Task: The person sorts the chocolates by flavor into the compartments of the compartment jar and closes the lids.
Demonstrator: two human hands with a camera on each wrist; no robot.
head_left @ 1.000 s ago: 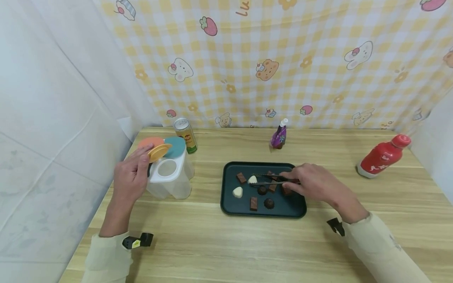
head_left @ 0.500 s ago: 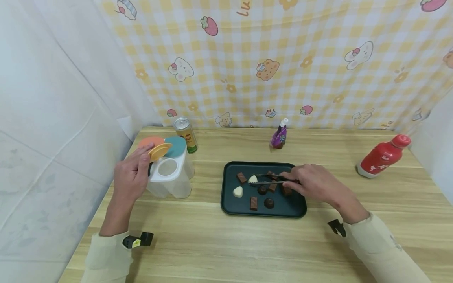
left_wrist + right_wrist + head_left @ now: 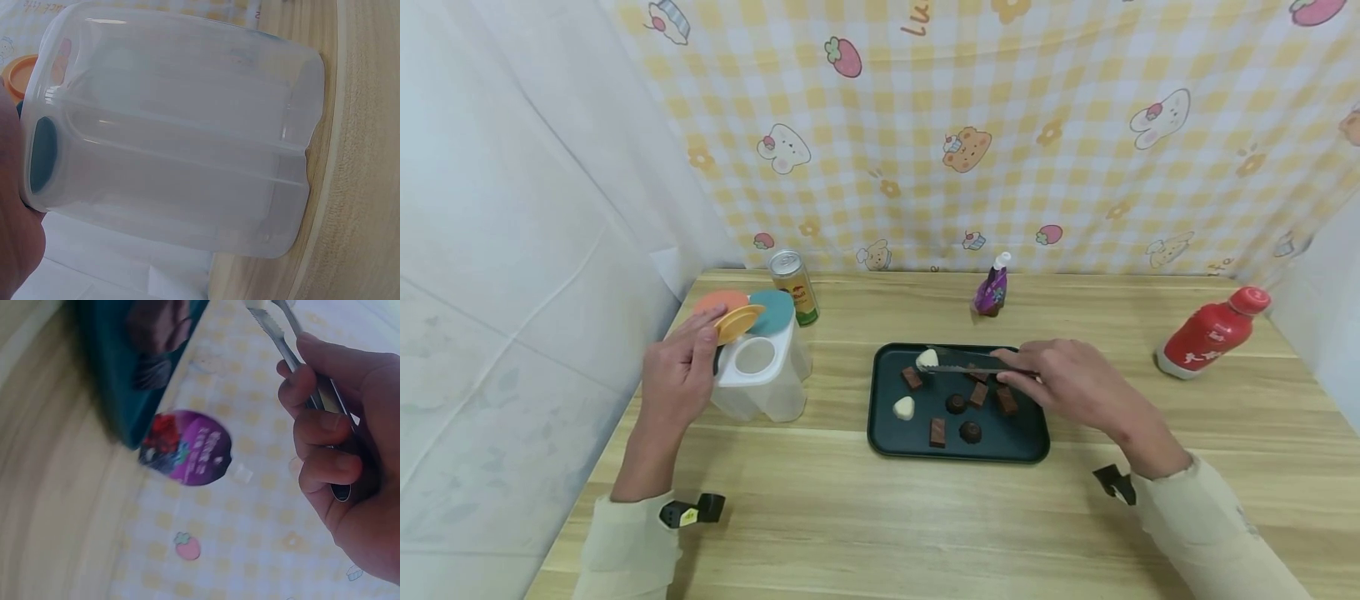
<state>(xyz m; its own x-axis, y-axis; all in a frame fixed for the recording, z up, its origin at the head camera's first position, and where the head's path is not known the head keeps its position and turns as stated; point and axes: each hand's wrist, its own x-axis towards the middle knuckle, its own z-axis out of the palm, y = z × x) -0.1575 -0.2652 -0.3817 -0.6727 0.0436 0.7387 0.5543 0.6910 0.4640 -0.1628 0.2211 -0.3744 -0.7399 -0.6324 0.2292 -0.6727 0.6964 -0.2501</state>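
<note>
My right hand (image 3: 1067,383) grips dark metal tongs (image 3: 973,369), its fingers curled round them in the right wrist view. Between the tong tips is a heart-shaped white chocolate (image 3: 927,359), over the upper left of the dark tray (image 3: 880,437). Another white chocolate (image 3: 904,408) and several brown chocolates (image 3: 937,432) lie on that tray. At the left, my left hand (image 3: 677,375) holds the orange-yellow lid (image 3: 739,323) tilted up, thumb at its edge. Below the lid is a round opening in the translucent container (image 3: 784,392), whose wall (image 3: 187,137) fills the left wrist view.
A drink can (image 3: 799,292) stands behind the container, beside its teal lid (image 3: 772,312) and coral lid (image 3: 718,300). A purple spouted pouch (image 3: 991,287) is behind the tray. At the right is a red bottle (image 3: 1210,332). A patterned curtain (image 3: 925,167) hangs behind the table.
The white chocolate in the tongs has moved up and slightly left from its place on the tray, along with my right hand. My left hand and the raised lid stay put.
</note>
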